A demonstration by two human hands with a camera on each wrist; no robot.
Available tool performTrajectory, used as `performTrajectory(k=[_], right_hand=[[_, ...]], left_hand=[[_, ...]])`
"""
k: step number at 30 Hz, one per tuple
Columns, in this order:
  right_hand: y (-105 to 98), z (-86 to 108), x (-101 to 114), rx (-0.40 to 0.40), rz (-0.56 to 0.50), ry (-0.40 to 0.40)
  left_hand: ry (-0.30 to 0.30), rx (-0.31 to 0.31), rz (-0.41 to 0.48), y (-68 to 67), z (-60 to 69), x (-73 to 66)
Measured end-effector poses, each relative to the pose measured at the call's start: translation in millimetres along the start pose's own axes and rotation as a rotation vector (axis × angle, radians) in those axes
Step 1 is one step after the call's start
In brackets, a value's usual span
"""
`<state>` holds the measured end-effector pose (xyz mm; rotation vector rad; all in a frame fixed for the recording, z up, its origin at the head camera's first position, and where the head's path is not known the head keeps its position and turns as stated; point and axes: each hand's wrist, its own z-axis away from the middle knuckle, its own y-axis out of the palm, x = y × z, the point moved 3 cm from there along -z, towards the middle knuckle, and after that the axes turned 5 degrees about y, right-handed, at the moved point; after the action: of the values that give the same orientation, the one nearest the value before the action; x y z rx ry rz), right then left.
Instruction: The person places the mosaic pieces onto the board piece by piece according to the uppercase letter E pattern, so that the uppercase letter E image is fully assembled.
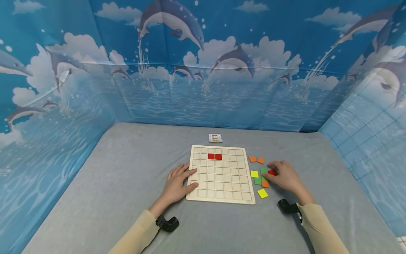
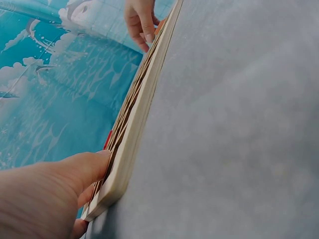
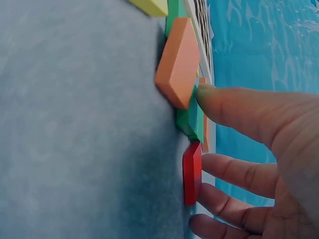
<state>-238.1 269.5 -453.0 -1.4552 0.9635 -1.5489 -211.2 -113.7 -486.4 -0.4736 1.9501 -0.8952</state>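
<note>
A wooden grid board (image 1: 222, 174) lies on the grey cloth, with two red tiles (image 1: 214, 156) side by side near its top. The left hand (image 1: 177, 183) rests on the board's left edge, thumb and a finger over the rim; in the left wrist view the thumb of that hand (image 2: 55, 194) lies on the board's edge (image 2: 132, 144). Right of the board, the right hand (image 1: 287, 178) touches a red tile (image 1: 272, 172) beside green tiles (image 1: 257, 181). The right wrist view shows fingertips of the right hand (image 3: 249, 164) at the red tile (image 3: 192, 174), thumb near a green tile.
Orange tiles (image 1: 260, 160) lie at the board's upper right. Yellow tiles (image 1: 262, 193) and another orange tile (image 1: 265, 183) lie lower down. A small patterned card (image 1: 215, 138) sits behind the board. Dolphin-print curtains (image 1: 222, 95) enclose the grey surface (image 1: 142, 151).
</note>
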Motion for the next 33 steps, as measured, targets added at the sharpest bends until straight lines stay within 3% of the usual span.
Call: performTrajectory(k=[5, 15, 22, 26, 33], right_hand=[[-0.9, 1.4, -2.3, 0.011, -0.019, 0.024], [-3.2, 5.3, -1.1, -0.036, -0.013, -0.047], [-2.3, 5.2, -4.4, -0.014, -0.028, -0.029], [-3.3, 4.6, -8.8, 0.008, -0.058, 0.003], [-8.0, 4.6, -18.6, 0.067, -0.105, 0.156]], left_hand=[[-0.002, 0.001, 0.005, -0.3, -0.8, 0.0], [-0.005, 0.003, 0.009, -1.8, -1.1, -1.1], [-0.005, 0.007, 0.018, -1.2, -0.5, -0.6], [-0.007, 0.009, 0.016, -1.0, -0.6, -0.6], [-0.004, 0.01, 0.016, -1.4, -1.0, 0.0]])
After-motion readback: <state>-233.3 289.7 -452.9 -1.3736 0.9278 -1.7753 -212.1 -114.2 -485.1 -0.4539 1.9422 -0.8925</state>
